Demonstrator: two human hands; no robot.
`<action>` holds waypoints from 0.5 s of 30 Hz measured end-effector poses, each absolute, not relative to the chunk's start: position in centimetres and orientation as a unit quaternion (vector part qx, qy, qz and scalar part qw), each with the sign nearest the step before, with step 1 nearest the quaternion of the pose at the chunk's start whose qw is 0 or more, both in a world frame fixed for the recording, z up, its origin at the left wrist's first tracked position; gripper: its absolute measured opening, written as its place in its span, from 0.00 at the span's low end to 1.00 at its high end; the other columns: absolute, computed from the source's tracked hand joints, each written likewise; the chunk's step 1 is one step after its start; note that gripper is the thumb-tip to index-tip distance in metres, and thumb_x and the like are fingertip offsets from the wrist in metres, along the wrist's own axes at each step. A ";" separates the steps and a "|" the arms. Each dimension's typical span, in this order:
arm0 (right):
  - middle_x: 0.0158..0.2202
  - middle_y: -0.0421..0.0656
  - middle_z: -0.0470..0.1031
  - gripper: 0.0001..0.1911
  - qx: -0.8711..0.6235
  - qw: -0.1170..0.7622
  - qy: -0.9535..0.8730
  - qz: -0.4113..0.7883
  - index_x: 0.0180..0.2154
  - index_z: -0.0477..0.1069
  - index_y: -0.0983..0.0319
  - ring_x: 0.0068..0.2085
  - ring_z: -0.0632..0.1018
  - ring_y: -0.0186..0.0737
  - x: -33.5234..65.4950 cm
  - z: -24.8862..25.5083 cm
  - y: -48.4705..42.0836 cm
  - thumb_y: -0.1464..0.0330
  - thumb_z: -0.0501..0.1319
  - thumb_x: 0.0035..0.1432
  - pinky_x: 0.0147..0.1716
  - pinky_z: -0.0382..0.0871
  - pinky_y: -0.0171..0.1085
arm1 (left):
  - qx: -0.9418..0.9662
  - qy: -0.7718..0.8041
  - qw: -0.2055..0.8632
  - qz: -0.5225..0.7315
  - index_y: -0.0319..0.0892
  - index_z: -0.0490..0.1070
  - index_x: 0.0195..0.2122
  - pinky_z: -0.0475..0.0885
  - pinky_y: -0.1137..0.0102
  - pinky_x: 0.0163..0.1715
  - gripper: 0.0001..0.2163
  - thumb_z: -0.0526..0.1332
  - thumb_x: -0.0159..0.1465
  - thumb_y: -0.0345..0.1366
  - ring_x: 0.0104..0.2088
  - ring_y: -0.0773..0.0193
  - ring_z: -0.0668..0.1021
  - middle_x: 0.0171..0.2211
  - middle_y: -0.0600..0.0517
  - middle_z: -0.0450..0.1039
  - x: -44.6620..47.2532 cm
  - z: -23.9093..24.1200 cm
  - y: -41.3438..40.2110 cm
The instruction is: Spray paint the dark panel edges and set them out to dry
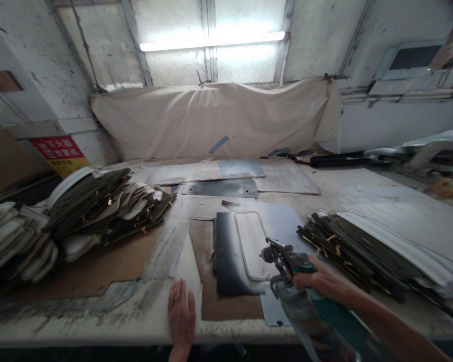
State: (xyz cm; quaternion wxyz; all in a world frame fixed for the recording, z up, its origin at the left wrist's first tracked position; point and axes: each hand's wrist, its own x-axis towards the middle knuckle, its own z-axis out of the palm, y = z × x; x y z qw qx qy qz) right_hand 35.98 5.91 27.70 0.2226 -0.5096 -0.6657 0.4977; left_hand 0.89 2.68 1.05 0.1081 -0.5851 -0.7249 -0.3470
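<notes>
Metal spray gun (285,259) is gripped in the right hand (312,277), nozzle by the right edge of a pale rounded panel (251,236); black sheet (225,261) lies along the panel's left side, ahead of and between both hands; left hand (181,312) is flat on the counter (147,322), holding nothing; dark zippered stack (355,251) sits beyond the right hand, another pile (113,213) way left of the left one.

From the pale panel (252,243), a spray gun (284,257) is gripped by the right hand (312,277) at four o'clock; the left hand (181,312) is laid on the table (136,320) at eight; dark pieces (357,254) are stacked at three and nine.
</notes>
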 end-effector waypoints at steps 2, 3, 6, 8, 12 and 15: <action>0.19 0.36 0.60 0.03 -0.526 0.215 -0.653 0.500 0.20 0.62 0.61 0.24 0.61 0.33 36.4 27.7 5.2 0.70 0.53 0.35 0.25 0.56 0.34 | -0.585 -0.724 0.106 -0.350 0.34 0.61 0.52 0.61 0.56 0.56 0.21 0.46 0.62 0.40 0.58 0.55 0.61 0.53 0.42 0.65 1.1 1.0 2.5; 0.19 0.36 0.60 0.03 -0.531 0.211 -0.651 0.500 0.20 0.62 0.61 0.24 0.61 0.33 36.6 27.7 4.8 0.70 0.53 0.34 0.25 0.55 0.34 | -0.585 -0.724 0.107 -0.349 0.34 0.61 0.52 0.61 0.56 0.56 0.21 0.46 0.62 0.40 0.58 0.55 0.61 0.53 0.42 0.65 1.2 1.0 2.4; 0.20 0.36 0.61 0.04 -0.530 0.201 -0.653 0.503 0.21 0.61 0.61 0.25 0.61 0.33 37.1 27.6 3.9 0.70 0.53 0.35 0.25 0.56 0.34 | -0.589 -0.724 0.113 -0.340 0.34 0.61 0.53 0.61 0.55 0.56 0.21 0.46 0.62 0.39 0.58 0.54 0.61 0.52 0.41 0.65 1.4 1.0 2.2; 0.20 0.35 0.60 0.04 -0.522 0.201 -0.655 0.508 0.22 0.61 0.61 0.25 0.61 0.32 37.6 27.3 3.2 0.71 0.53 0.35 0.25 0.55 0.34 | -0.592 -0.723 0.118 -0.335 0.34 0.61 0.52 0.61 0.55 0.56 0.20 0.46 0.62 0.39 0.57 0.54 0.61 0.52 0.41 0.65 1.5 0.9 2.1; 0.21 0.34 0.58 0.06 -0.508 0.187 -0.657 0.524 0.24 0.61 0.61 0.25 0.59 0.31 38.6 26.7 1.8 0.71 0.53 0.37 0.25 0.54 0.33 | -0.592 -0.722 0.130 -0.334 0.33 0.62 0.51 0.61 0.56 0.56 0.20 0.46 0.62 0.39 0.57 0.54 0.62 0.52 0.40 0.65 1.8 0.9 2.0; 0.21 0.34 0.58 0.06 -0.514 0.184 -0.652 0.526 0.25 0.61 0.62 0.25 0.59 0.31 39.5 26.4 1.0 0.70 0.53 0.37 0.24 0.54 0.33 | -0.592 -0.721 0.134 -0.335 0.32 0.63 0.51 0.61 0.56 0.56 0.20 0.45 0.62 0.39 0.57 0.54 0.62 0.51 0.40 0.66 2.0 1.1 1.9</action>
